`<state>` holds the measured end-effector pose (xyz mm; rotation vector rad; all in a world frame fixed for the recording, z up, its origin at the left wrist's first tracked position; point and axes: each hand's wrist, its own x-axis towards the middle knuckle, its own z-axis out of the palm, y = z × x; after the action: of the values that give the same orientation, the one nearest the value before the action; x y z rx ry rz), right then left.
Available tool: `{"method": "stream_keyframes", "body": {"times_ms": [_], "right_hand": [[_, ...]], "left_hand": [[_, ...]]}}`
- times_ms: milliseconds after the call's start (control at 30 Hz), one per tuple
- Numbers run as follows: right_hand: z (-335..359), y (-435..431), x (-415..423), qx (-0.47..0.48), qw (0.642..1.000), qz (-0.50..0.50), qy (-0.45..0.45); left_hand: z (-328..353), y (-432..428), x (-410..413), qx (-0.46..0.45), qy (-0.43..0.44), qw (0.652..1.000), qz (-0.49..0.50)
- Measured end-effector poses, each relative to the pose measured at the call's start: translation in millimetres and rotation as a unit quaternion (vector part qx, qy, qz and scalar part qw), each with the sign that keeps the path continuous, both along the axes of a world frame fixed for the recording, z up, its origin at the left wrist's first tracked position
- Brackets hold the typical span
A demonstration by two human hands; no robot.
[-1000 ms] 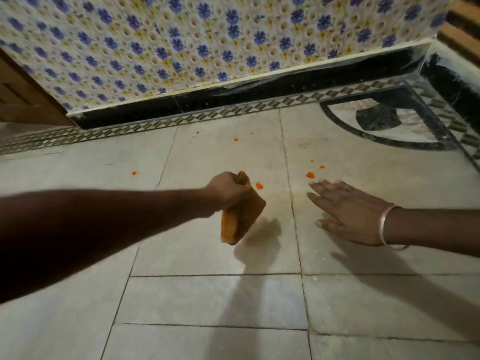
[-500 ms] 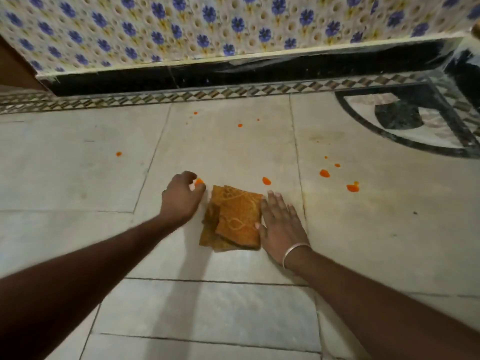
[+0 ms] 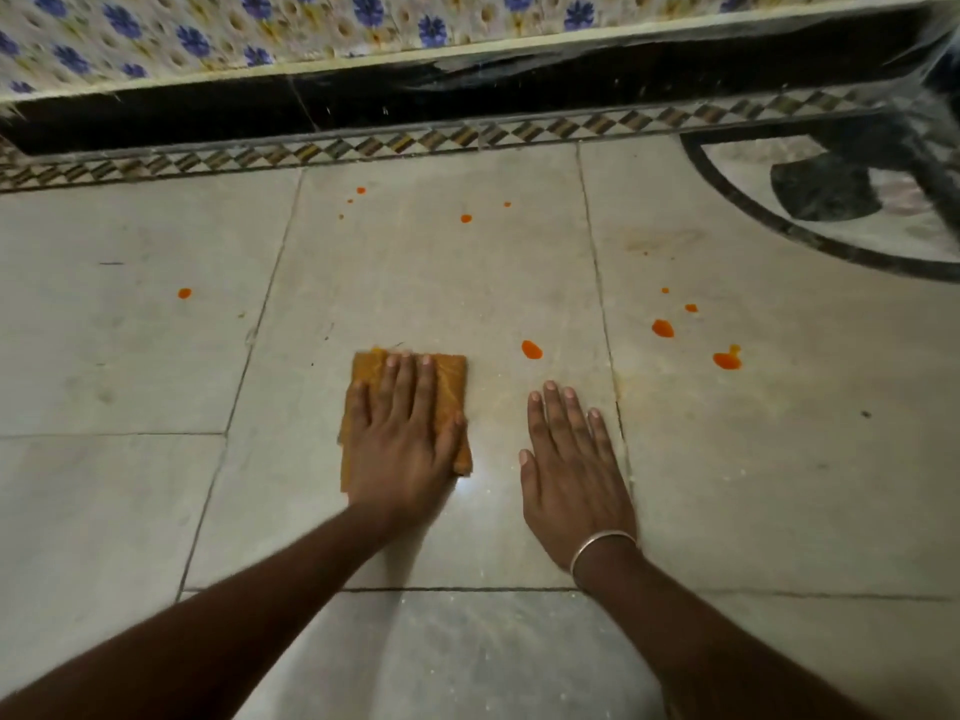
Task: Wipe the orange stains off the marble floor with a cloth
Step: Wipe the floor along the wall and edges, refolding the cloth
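Observation:
A folded orange-brown cloth (image 3: 451, 379) lies flat on the pale marble floor (image 3: 441, 283). My left hand (image 3: 402, 433) presses down on it with straight fingers. My right hand (image 3: 571, 462), with a silver bangle at the wrist, rests flat on the bare floor just right of the cloth. An orange stain (image 3: 531, 349) sits just ahead of my right hand. More orange stains (image 3: 662, 328) (image 3: 726, 360) lie to the right, one stain (image 3: 184, 293) to the left, and small drops (image 3: 466, 218) farther ahead.
A black skirting (image 3: 467, 90) under a wall of blue-flowered tiles (image 3: 260, 28) bounds the floor ahead, with a checkered border strip (image 3: 363, 148) before it. A dark curved inlay (image 3: 831, 200) marks the floor at the far right.
My left hand moved from beside the cloth onto it and lies flat on top. My right hand came off the cloth and rests on the floor to its right. The stain by the left hand is covered.

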<state>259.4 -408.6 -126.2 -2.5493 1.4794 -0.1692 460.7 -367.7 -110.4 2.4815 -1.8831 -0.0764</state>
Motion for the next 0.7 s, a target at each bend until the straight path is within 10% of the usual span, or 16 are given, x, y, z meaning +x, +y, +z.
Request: {"method": "stream_keyframes", "body": {"times_ms": [300,533,700], "right_hand": [[1,1,1,-0.015,1.0,-0.006,0.016],[-1,1,1,-0.018,1.0,-0.017,0.013],[0,2,2,-0.024,0.999,-0.013,0.019]], "left_hand": [[11,-27,-15,0.025,0.002,0.994,-0.104],[7,25,16,0.009,0.024,0.993,0.114],[3,-6,-24,0.014,0.038,0.999,-0.003]]}}
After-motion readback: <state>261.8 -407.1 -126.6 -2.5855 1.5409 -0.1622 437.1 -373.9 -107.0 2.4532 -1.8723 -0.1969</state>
